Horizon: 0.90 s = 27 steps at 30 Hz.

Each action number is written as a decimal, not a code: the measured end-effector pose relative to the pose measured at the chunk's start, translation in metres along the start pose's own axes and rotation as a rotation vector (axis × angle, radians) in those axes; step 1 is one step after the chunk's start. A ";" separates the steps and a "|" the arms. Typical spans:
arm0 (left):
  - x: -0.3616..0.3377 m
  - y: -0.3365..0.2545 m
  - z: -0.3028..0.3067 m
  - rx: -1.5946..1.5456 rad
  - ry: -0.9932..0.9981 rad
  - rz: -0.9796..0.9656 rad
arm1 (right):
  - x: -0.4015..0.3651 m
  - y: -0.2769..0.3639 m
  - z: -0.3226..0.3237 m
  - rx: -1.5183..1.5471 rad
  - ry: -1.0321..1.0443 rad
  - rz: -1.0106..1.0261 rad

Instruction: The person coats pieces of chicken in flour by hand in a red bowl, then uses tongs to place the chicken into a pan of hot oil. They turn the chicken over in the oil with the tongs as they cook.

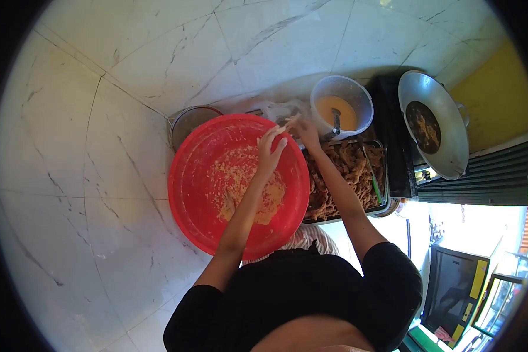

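Observation:
Over the far right rim of a wide red basin (188, 193), my left hand (267, 154) is open, fingers stretched out and thumb apart. Pale crumbly flour mix (240, 182) lies in the bottom of the basin. My right hand (305, 132) is just to the right, its fingers reaching toward the left fingertips and apart from each other. Right behind both hands is a crumpled clear plastic bag (281, 109), partly covered by them. Neither hand shows anything held.
A white bucket (364, 111) holds orange-yellow batter (343, 108) and a dark-handled utensil (336, 120). Below it, a tray (385, 176) is heaped with brown strips (346, 170) and carries green-handled tongs (374, 186). A metal wok (446, 135) with dark oil stands at the right.

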<state>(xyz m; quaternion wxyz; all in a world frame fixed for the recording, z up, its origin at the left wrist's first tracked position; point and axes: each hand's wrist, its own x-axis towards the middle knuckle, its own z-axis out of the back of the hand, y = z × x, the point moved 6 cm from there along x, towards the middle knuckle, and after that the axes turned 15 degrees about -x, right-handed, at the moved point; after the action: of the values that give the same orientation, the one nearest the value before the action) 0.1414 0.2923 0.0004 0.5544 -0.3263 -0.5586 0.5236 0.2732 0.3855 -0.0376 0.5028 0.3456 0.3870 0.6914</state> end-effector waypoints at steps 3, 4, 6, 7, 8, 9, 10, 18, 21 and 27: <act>-0.040 0.002 0.025 -0.312 -0.026 0.165 | -0.012 0.019 0.005 0.130 -0.024 0.020; -0.055 0.005 0.031 -0.466 -0.048 0.289 | -0.015 0.024 0.007 0.265 -0.057 0.068; -0.080 0.007 0.047 -0.503 -0.072 0.380 | -0.026 0.054 0.020 0.200 -0.099 0.061; -0.091 0.011 0.051 -0.538 -0.094 0.470 | -0.033 0.070 0.029 0.136 -0.142 0.056; -0.098 0.006 0.055 -0.540 -0.101 0.469 | -0.038 0.081 0.031 0.135 -0.135 0.059; -0.103 -0.003 0.059 -0.536 -0.116 0.469 | -0.042 0.086 0.031 0.278 -0.130 -0.001; -0.106 -0.011 0.062 -0.532 -0.130 0.470 | -0.047 0.090 0.030 0.420 -0.124 -0.064; -0.089 -0.076 0.061 -0.639 -0.216 0.376 | -0.084 0.148 0.006 0.668 0.088 0.060; -0.089 -0.071 0.060 -0.776 -0.325 0.312 | -0.106 0.147 -0.023 0.675 0.220 0.096; -0.116 -0.052 0.082 -0.990 -0.557 0.351 | -0.136 0.133 -0.057 0.668 0.386 0.052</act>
<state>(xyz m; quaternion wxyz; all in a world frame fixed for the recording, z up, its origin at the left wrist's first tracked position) 0.0934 0.1522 0.0306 0.0740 -0.4838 -0.7985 0.3505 0.2013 0.2182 0.0412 0.2629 0.3635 0.6695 0.5921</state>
